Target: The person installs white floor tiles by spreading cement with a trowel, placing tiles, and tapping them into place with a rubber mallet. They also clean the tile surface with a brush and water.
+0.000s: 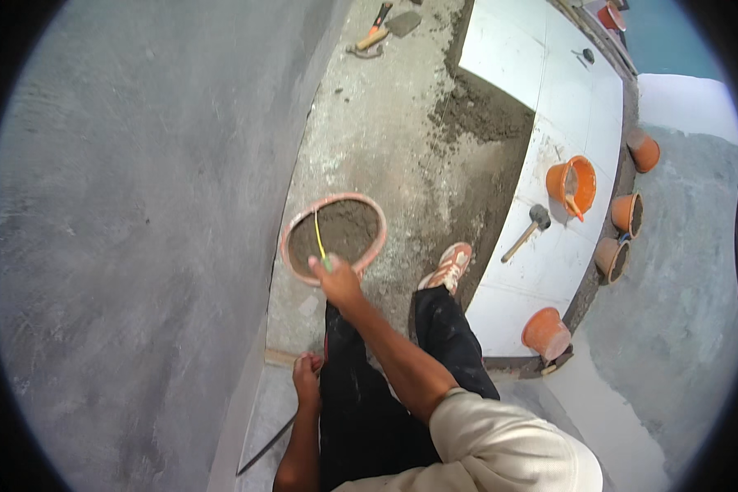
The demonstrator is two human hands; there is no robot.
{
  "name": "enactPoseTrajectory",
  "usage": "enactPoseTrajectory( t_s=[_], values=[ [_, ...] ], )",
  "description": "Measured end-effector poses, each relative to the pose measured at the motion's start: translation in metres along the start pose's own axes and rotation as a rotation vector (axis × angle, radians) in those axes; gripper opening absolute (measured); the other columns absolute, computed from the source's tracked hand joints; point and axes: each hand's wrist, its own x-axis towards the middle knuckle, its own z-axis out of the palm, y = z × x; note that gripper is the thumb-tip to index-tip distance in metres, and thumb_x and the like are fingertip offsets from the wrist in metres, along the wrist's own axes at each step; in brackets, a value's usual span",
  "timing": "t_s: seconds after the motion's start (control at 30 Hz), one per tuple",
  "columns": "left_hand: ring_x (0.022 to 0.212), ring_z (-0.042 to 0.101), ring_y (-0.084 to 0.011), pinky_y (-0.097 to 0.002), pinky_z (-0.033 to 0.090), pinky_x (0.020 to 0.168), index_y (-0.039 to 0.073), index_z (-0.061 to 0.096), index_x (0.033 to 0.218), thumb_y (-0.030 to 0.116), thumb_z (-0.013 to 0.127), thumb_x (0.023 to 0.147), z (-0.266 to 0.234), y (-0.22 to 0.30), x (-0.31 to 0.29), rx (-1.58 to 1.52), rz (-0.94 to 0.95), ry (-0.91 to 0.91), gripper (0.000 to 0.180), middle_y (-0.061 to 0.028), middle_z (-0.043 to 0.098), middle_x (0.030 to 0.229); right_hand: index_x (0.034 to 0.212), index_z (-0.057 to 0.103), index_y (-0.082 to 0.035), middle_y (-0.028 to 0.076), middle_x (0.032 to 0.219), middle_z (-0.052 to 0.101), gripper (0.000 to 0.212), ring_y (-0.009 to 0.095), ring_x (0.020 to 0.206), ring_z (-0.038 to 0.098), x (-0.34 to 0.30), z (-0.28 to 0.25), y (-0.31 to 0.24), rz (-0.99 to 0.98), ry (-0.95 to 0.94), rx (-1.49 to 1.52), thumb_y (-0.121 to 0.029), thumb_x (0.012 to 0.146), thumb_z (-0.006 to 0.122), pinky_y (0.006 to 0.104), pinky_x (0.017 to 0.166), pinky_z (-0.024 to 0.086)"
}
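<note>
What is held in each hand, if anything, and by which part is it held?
The right hand holds a thin yellow tool, kind unclear, by its greenish near end. The left hand is curled; I cannot tell if it holds anything.

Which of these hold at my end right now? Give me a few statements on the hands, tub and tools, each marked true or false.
1. The right hand holds a yellow tape at the tub. True.
2. The tub is empty. False: there is mortar in it.
3. The mallet lies on the white tiles. True.
4. The left hand is in the tub. False: it is outside, beside the left leg.
5. The hammer lies on the floor near the trowel. True.
</note>
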Motion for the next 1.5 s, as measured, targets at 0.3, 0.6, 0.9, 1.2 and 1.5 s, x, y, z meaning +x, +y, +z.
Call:
enactPoseTrajectory(
  t_s=[0.3, 0.6, 0.9, 1.2, 1.5],
  values=[
    [0.133, 0.059, -0.0258, -0.0472, 0.043, 0.117, 0.008, 0.05, 0.153, 0.05, 0.049, 0.11, 0.095, 0.098, 0.123, -0.859, -0.176, -0.274, 0.059, -0.0125, 0.06, 0.146, 0.109, 0.069, -0.003, 0.006, 0.088, 0.066, 0.02, 0.014, 0.085, 0.065, -0.176, -0.27, -0.149, -0.13, -0.33, 0.105, -0.023, 0.108, 0.064, 0.0324, 0.077, 0.052],
    [0.134, 0.059, -0.0303, -0.0473, 0.049, 0.114, 0.006, 0.047, 0.154, 0.049, 0.049, 0.111, 0.342, 0.139, -0.01, -0.29, 0.06, -0.574, 0.061, -0.0159, 0.054, 0.153, 0.101, 0.063, -0.003, 0.009, 0.076, 0.06, 0.033, 0.017, 0.065, 0.058, -0.184, -0.465, -0.107, -0.129, 0.043, -0.182, -0.029, 0.094, 0.082, 0.0331, 0.062, 0.047],
    [0.11, 0.072, -0.0285, -0.0413, 0.057, 0.093, -0.002, 0.064, 0.138, 0.047, 0.087, 0.085, 0.639, 0.228, 0.037, 0.57, 0.997, -0.309, 0.076, -0.0221, 0.072, 0.125, 0.109, 0.055, -0.003, 0.004, 0.087, 0.062, 0.045, 0.014, 0.072, 0.058, 0.161, -0.527, 0.243, -0.086, 0.51, 0.618, -0.043, 0.101, 0.072, 0.0353, 0.071, 0.052],
    [0.143, 0.051, -0.0323, -0.0564, 0.039, 0.118, 0.019, 0.026, 0.166, 0.06, 0.072, 0.094, 0.762, 0.227, 0.125, 0.863, 0.729, -0.882, 0.094, -0.022, 0.046, 0.159, 0.112, 0.053, -0.002, 0.008, 0.097, 0.059, 0.062, 0.017, 0.078, 0.056, 0.312, -0.523, 0.348, -0.078, 0.499, 0.856, -0.055, 0.093, 0.08, 0.0343, 0.072, 0.052],
    [0.143, 0.053, -0.0317, -0.0449, 0.041, 0.12, 0.002, 0.034, 0.162, 0.058, 0.059, 0.104, 0.68, 0.247, 0.044, 0.444, 0.925, -0.698, 0.084, -0.0179, 0.05, 0.158, 0.108, 0.045, -0.003, 0.006, 0.099, 0.055, 0.076, 0.018, 0.088, 0.056, 0.19, -0.517, 0.251, -0.152, 0.666, 0.74, -0.058, 0.08, 0.09, 0.0313, 0.074, 0.052]
  ],
)
